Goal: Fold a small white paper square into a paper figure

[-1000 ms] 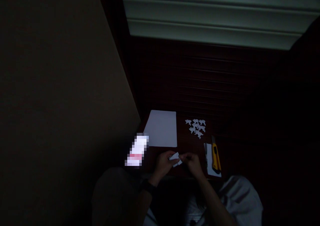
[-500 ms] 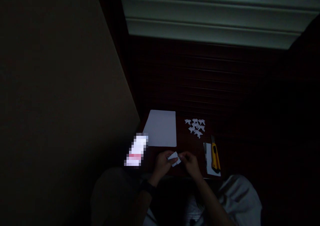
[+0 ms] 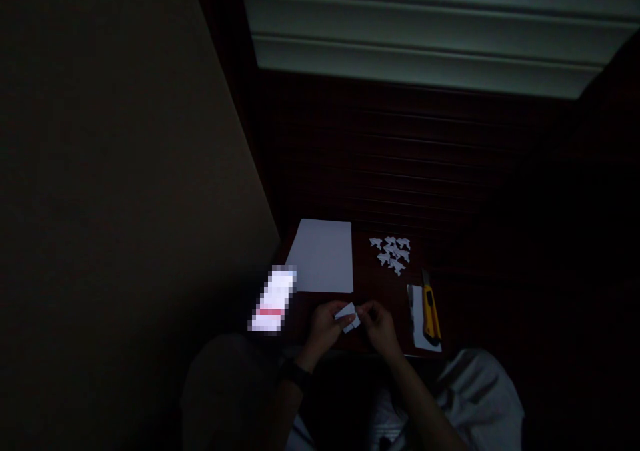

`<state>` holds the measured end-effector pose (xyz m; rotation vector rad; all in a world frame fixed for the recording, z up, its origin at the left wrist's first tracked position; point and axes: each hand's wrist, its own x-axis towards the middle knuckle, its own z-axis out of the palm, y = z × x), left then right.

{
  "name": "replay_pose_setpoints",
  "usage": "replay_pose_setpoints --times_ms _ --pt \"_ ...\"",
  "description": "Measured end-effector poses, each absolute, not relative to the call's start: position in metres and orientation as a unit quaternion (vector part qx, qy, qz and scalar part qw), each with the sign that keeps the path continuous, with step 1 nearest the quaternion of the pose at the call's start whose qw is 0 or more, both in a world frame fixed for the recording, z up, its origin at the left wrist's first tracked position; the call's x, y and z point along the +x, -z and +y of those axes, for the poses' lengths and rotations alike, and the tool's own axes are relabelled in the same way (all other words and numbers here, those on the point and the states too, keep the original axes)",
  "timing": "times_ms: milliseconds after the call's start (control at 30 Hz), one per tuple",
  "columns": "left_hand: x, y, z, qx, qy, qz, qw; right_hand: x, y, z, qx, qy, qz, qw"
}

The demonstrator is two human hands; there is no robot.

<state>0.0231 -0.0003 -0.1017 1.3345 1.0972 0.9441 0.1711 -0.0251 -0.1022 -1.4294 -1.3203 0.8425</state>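
Note:
Low in the head view, a small folded piece of white paper point(image 3: 349, 318) is between my two hands, just above the dark table's near edge. My left hand point(image 3: 327, 324) pinches it from the left, thumb lying across its face. With thumb and forefinger together, my right hand point(image 3: 379, 326) grips the paper's right edge. The fine folds are too dim to make out. Beyond the hands lies a flat white sheet of paper point(image 3: 325, 256), and to its right a cluster of several small folded paper figures point(image 3: 393, 254).
A yellow utility knife point(image 3: 431, 314) rests on a white paper strip point(image 3: 420, 334) at the right edge, a thin dark tool point(image 3: 411, 302) beside it. A lit, blurred-out screen point(image 3: 274, 301) glows at the left. A wall point(image 3: 150, 138) rises on the left; slatted panels stand behind the table.
My right hand has shifted very slightly, its fingers curling closer on the paper's right edge. The left hand and everything on the table stay put.

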Motion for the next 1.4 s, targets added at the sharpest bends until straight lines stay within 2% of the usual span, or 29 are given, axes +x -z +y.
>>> replay_pose_setpoints --times_ms 367,733,1400 --pt "0.025 0.105 0.0 0.556 -0.406 0.485 0.538 0.169 0.103 -0.026 -0.6 -0.324 -0.549 0.484" --pt "0.022 0.095 -0.002 0.545 -0.413 0.459 0.567 0.175 0.098 -0.023 -0.531 -0.446 -0.518 0.5" --pt "0.018 0.101 0.003 0.586 -0.364 0.444 0.572 0.176 0.108 -0.019 -0.534 -0.45 -0.48 0.531"
